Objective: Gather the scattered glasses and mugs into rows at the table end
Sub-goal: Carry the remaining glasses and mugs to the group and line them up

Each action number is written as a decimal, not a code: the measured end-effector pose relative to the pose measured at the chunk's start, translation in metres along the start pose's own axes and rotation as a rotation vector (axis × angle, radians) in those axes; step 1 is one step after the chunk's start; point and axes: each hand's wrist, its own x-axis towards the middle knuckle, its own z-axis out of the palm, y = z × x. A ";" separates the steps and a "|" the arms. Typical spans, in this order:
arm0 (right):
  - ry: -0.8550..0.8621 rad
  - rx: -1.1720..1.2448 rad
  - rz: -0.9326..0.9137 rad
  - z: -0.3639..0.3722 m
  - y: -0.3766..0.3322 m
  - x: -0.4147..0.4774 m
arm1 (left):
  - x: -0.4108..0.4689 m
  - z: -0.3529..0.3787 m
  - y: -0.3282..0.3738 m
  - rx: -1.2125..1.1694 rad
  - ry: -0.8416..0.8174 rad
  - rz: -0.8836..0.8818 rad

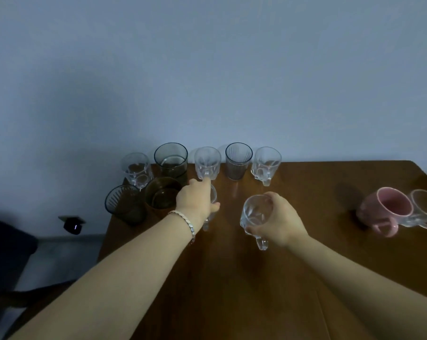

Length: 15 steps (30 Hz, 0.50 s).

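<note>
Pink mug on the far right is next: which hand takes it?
Right. The right hand, though holding a clear mug, is nearer the pink mug; the left hand is across the table on another mug.

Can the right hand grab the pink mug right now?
Probably not yet. The right hand is already wrapped around a clear glass mug. The table between it and the pink mug looks bare, so once that glass is set down, the way seems free.

Bare forearms without sleeves; a pale linked bracelet (pixel 186 222) circles the left wrist.
</note>
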 end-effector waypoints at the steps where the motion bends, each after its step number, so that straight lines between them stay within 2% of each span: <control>1: 0.009 -0.002 -0.005 0.004 -0.003 0.011 | 0.004 0.003 -0.001 0.004 -0.017 0.000; 6: 0.041 -0.035 0.003 0.021 -0.016 0.057 | 0.019 0.014 -0.005 -0.050 0.007 0.003; 11: -0.055 -0.090 0.003 0.036 -0.019 0.073 | 0.026 0.019 -0.007 -0.064 0.039 0.013; 15: -0.109 -0.080 0.017 0.039 -0.017 0.063 | 0.018 0.019 -0.005 -0.019 0.003 0.011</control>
